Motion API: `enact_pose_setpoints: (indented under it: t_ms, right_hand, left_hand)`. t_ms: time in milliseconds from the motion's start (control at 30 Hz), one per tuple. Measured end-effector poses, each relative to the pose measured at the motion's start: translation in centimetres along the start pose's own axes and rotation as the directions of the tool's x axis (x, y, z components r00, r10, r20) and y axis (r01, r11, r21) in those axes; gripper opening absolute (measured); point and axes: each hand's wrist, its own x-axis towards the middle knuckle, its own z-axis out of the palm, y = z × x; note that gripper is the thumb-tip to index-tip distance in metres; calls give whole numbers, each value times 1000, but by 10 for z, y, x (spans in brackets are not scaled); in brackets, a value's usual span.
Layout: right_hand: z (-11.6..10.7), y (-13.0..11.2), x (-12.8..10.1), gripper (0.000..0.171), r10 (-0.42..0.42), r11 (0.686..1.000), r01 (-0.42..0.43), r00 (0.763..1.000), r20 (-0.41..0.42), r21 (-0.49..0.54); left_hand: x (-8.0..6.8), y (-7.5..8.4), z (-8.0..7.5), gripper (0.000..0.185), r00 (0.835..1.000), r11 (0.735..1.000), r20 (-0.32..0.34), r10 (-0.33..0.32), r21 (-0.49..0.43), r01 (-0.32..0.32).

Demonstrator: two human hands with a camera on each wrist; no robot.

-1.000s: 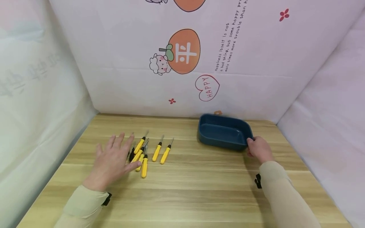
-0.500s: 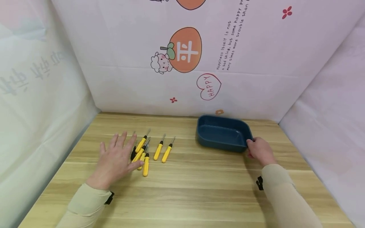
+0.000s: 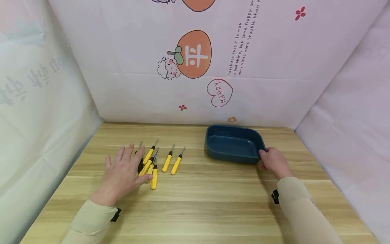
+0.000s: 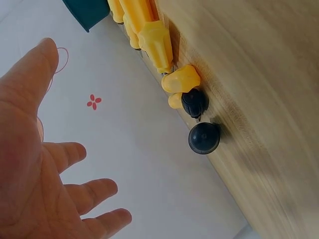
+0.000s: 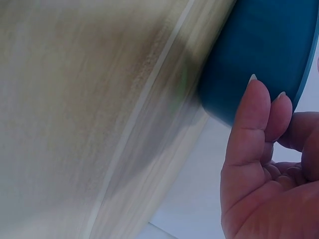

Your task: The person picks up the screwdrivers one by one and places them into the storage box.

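My left hand (image 3: 122,173) is spread with straight fingers beside and above a cluster of screwdrivers on the left of the table. It grips nothing; the left wrist view shows a gap between the fingers and the handles. Several screwdrivers (image 3: 154,178) have yellow handles with black collars, and a black-handled screwdriver (image 3: 140,166) lies partly hidden by the fingers. Two yellow screwdrivers (image 3: 176,166) lie apart, to the right. My right hand (image 3: 275,163) pinches the near right corner of a dark blue rectangular bin (image 3: 233,157). The bin's inside holds nothing visible.
The wood-grain table (image 3: 195,210) has white printed sheets rising behind it and at both sides. The back sheet (image 3: 137,98) stands close behind the bin. Bare tabletop lies between the screwdrivers and the bin, and in front of both.
My right hand has shifted the bin slightly left and nearer. The left hand has kept nearly the same place and spread. The screwdrivers have not visibly moved.
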Motion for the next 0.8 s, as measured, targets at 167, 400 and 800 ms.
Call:
enact_pose_setpoints:
  t_ms: [167,400,800]
  right_hand:
    - [1,-3,-4,37,-8,1000,8,1000,4,14]
    - [7,-8,-4,36,-13,998,13,1000,-4,57]
    - [16,-8,-7,44,16,950,-26,999,33,311]
  left_hand:
    - [0,1,1,103,1000,1000,0,3,-4,-3]
    - [-1,0,4,104,1000,1000,-1,-2,-1,2]
    - [-2,-2,5,104,1000,1000,4,12,-28,-12]
